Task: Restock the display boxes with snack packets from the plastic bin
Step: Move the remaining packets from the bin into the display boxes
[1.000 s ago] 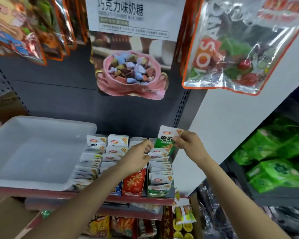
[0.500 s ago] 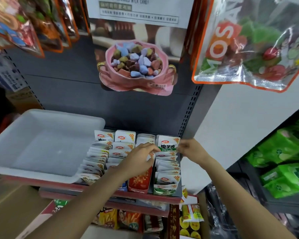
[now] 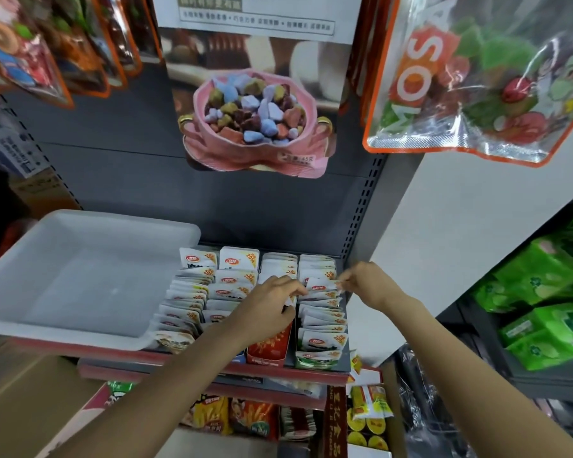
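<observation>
- Reaching over the far-right row of packets, both hands are seen together at the right end of the shelf (image 3: 212,366).
- One snack packet (image 3: 321,285) is pinched at its right top corner by the thumb and forefinger of the right hand (image 3: 366,285), the other fingers being curled in.
- The left top edge of the same packet is touched by the fingertips (image 3: 296,289) of the left hand (image 3: 268,309); the fingers are bent and nearly closed, but whether the packet is actually gripped on that side cannot be told.
- The packet is held upright among the other packets in the rightmost display box (image 3: 318,361), roughly midway between its near and far ends.
- Four rows of white packets are ranged side by side on the shelf, each row packed closely from near to far.
- A red display box front (image 3: 267,350) is seen just left of the rightmost box, partly hidden by the left wrist.
- The plastic bin (image 3: 30,328), white and shallow, is set on the same shelf at the left, its right rim touching the leftmost row of packets; nothing is seen inside it.
- Above, a poster of coloured sweets in a pink bowl (image 3: 255,110) is hung on the grey back panel (image 3: 113,180).
- Green packages (image 3: 549,312) are stacked on a separate shelf at the far right.
</observation>
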A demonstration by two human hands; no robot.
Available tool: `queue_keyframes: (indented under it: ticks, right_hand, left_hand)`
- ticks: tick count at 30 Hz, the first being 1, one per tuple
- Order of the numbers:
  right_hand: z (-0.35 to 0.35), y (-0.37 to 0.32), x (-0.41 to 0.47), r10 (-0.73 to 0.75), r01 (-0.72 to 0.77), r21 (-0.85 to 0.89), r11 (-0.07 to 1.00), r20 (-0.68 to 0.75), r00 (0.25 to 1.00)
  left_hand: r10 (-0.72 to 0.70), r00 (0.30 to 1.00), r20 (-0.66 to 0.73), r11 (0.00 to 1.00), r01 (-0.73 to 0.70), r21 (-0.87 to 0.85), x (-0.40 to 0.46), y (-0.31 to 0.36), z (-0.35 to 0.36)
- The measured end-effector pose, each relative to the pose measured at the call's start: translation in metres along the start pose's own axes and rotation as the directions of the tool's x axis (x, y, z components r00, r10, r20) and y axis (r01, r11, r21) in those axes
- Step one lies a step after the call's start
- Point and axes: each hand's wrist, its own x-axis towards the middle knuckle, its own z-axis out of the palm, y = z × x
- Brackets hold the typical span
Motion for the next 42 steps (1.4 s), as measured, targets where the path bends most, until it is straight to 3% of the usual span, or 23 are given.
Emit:
queue_keyframes:
  ticks: [4, 8, 15, 21, 27, 30, 33, 37, 42]
  right_hand:
    - [0.006, -0.002, -0.004, -0.154, 0.160, -0.172, 0.972, 0.051, 0.987]
    - [0.005, -0.001, -0.003, -0.188, 0.200, -0.160, 0.967, 0.089, 0.978]
    - [0.006, 0.003, -0.011, -0.192, 0.194, -0.009, 0.981, 0.087, 0.978]
    - [0.011, 0.008, -0.010, -0.146, 0.144, 0.099, 0.985, 0.008, 0.989]
    - [0.006, 0.010, -0.002, 0.047, 0.039, 0.337, 0.941, -0.244, 0.969]
    - [0.005, 0.001, 0.003, -0.012, 0.066, 0.367, 0.928, -0.148, 0.989]
    - [0.000, -0.004, 0.009, -0.039, 0.072, 0.337, 0.939, -0.102, 0.994]
    - [-0.003, -0.004, 0.013, -0.140, 0.148, 0.141, 0.979, -0.067, 0.988]
    - [-0.006, -0.005, 0.021, -0.161, 0.161, 0.000, 0.987, -0.046, 0.986]
  left_hand:
    - [0.011, 1.000, 0.002, 0.999, -0.011, 0.046, 0.004, 0.001, 0.001]
    - [0.014, 0.997, -0.073, 0.999, -0.012, 0.033, 0.022, 0.001, -0.002]
    - [-0.100, 0.992, 0.078, 0.991, 0.092, 0.094, 0.059, 0.009, -0.007]
    - [-0.045, 0.994, 0.098, 0.989, 0.031, 0.141, 0.057, 0.003, -0.005]
    - [0.027, 0.998, 0.054, 0.994, -0.033, 0.105, 0.048, -0.001, 0.000]
    - [0.039, 0.995, 0.087, 0.989, -0.051, 0.139, 0.044, -0.001, 0.002]
    - [0.052, 0.995, 0.087, 0.984, -0.066, 0.168, 0.041, -0.003, 0.001]
    - [0.054, 0.994, 0.099, 0.986, -0.069, 0.154, 0.038, -0.006, 0.000]
    - [0.067, 0.994, 0.089, 0.981, -0.082, 0.175, 0.034, -0.006, 0.002]
